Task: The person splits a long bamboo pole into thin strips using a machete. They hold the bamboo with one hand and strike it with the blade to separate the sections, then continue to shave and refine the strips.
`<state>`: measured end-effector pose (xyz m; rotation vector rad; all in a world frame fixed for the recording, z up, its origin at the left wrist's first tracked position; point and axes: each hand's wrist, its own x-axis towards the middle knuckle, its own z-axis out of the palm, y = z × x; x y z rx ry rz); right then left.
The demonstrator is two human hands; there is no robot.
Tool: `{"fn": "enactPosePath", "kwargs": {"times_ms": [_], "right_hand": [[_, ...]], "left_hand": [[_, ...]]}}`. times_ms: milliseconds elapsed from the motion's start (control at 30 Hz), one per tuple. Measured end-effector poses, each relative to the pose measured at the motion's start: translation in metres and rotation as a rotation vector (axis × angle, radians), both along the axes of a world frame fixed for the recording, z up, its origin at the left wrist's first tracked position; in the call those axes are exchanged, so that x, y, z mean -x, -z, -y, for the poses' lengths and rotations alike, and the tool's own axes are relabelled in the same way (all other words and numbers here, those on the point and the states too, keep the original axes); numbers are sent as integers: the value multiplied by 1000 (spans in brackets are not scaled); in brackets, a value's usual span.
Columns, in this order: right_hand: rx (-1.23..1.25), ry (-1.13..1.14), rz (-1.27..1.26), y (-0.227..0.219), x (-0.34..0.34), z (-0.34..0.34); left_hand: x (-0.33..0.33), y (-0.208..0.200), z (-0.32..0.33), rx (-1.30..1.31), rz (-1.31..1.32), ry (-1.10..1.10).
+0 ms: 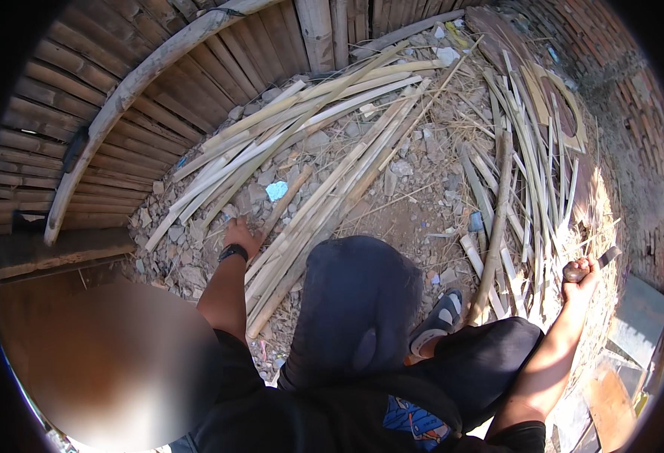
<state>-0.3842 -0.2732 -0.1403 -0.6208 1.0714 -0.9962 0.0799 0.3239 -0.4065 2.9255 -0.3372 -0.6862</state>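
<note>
My left hand point(243, 235), with a dark band at its wrist, reaches low over the rubble on the left. Its fingers look apart, and nothing shows in them. Close by its thumb side lies a short brown stick point(288, 198); whether they touch I cannot tell. Beyond it is a bundle of long pale bamboo strips point(347, 177), running from near my knee toward the far wall. Out to the right, my right hand point(582, 279) is closed around the handle of a knife point(610, 257), its short dark blade sticking out past the fist.
More bamboo strips point(271, 140) lie at the far left, and another heap point(532, 181) at the right beside a thick pole point(500, 219). A bamboo wall point(128, 143) stands left, a brick wall point(611, 68) right. Rubble and a blue scrap point(277, 190) cover the ground.
</note>
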Motion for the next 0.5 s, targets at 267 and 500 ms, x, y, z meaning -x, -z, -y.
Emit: {"fn": "enactPosePath", "kwargs": {"times_ms": [267,500], "right_hand": [[-1,110,-57,5,-17,-4],[7,137,-158,7,-10,0]], "left_hand": [[-147,-17,24,63,263,-127],[-221,7,58,83,234,-60]]}}
